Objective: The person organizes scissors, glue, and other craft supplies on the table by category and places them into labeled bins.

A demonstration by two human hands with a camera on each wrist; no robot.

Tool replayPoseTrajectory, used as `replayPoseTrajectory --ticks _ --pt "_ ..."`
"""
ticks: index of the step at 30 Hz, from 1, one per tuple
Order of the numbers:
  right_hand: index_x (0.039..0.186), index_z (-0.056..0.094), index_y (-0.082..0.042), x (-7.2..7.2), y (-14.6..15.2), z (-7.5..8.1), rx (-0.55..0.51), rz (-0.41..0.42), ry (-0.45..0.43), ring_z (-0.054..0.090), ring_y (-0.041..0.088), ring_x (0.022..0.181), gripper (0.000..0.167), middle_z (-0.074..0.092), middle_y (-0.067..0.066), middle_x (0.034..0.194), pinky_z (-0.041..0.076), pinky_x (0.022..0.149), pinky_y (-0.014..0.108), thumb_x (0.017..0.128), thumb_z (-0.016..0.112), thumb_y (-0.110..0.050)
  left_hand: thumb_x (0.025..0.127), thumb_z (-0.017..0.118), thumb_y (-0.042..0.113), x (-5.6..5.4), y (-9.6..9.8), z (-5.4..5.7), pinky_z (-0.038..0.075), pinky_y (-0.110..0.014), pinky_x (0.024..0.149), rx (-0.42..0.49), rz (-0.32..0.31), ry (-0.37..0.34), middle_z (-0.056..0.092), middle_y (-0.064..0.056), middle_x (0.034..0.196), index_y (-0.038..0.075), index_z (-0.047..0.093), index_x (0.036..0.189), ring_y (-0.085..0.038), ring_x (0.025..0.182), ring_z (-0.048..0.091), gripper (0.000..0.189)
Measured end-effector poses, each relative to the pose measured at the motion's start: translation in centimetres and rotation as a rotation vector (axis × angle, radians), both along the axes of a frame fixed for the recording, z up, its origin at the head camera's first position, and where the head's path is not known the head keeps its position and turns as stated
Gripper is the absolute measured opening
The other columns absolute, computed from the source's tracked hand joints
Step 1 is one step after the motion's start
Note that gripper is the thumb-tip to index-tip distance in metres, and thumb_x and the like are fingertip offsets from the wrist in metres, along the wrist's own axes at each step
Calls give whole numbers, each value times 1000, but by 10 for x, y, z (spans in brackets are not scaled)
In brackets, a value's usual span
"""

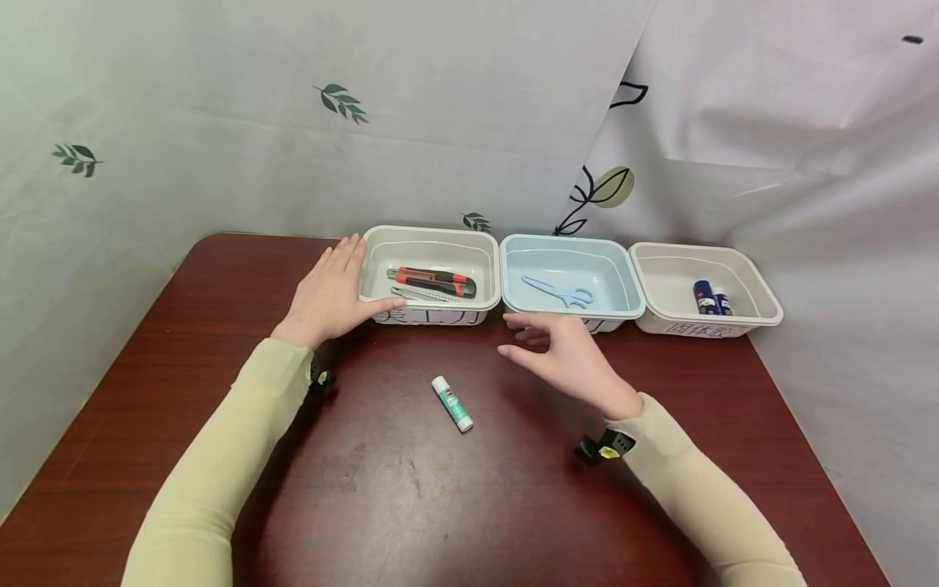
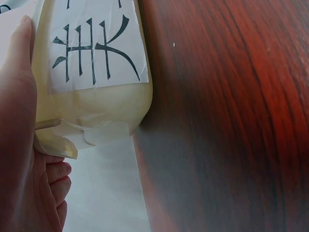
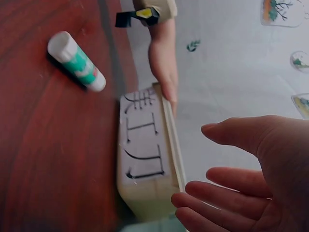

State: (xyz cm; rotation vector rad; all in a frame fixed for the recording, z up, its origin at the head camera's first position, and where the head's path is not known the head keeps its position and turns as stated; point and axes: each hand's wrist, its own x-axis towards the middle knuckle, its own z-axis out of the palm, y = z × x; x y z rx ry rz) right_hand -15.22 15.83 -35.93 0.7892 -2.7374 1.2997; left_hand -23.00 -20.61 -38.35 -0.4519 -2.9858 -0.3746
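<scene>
My left hand (image 1: 328, 287) rests against the left end of a cream bin (image 1: 433, 232), fingers extended along its side and thumb on the front rim. Inside that bin lie box cutters (image 1: 440, 284), two of them red and black, with a slimmer metal-looking one (image 1: 421, 294) in front. My right hand (image 1: 565, 359) hovers empty before a light blue bin (image 1: 609, 314), thumb and fingers apart. Blue scissors (image 1: 561, 292) lie in the blue bin. On the table between my forearms is a green-and-white glue stick (image 1: 452, 404), also visible in the right wrist view.
A second cream bin (image 1: 763, 314) at the right holds two dark blue glue sticks (image 1: 707, 298). All three bins stand in a row at the back of the brown table (image 1: 352, 505). Paper labels with black writing (image 3: 143, 137) are on their fronts. Pale curtains (image 1: 242, 122) hang behind.
</scene>
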Motion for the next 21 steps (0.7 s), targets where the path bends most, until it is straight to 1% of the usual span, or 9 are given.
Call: replayPoseTrajectory --ticks 2,6,11,13,17,21 --pt "124 73 -4 2 -3 -3 2 12 -5 73 25 97 40 73 4 117 60 83 36 88 82 -19 83 56 82 0 0 0 7 -44 124 1 0 1 19 -25 164 -8 18 159 -36 153 15 124" --pt "125 72 -3 6 -9 -9 3 31 -29 73 27 97 41 73 8 118 60 83 36 88 82 -19 83 56 82 0 0 -1 8 -44 124 -1 -1 1 19 -26 164 -8 18 159 -36 153 15 124" --pt "126 72 -6 10 -12 -14 29 26 -49 73 22 96 42 72 10 120 60 80 29 88 82 -21 83 56 82 0 -1 -1 9 -45 124 -4 -4 -1 19 -26 164 -9 18 159 -37 152 15 124" --pt "126 72 -7 11 -14 -16 33 29 -52 73 20 94 42 72 9 121 60 79 28 88 82 -22 83 55 83 -1 -1 -1 8 -45 124 -4 -3 -3 19 -26 164 -8 18 159 -37 153 15 124" --pt "127 72 -5 14 -19 -21 34 55 -61 74 16 90 44 72 10 120 61 78 29 87 83 -21 83 54 83 -1 -1 -1 7 -44 124 -6 -2 -2 18 -26 164 -8 17 159 -36 153 14 124" --pt "127 71 -3 16 -24 -26 48 89 -62 73 12 87 46 74 11 115 60 76 27 87 83 -20 83 54 84 -1 -1 -2 7 -44 124 -2 -3 2 18 -26 164 -7 17 159 -36 153 14 124"
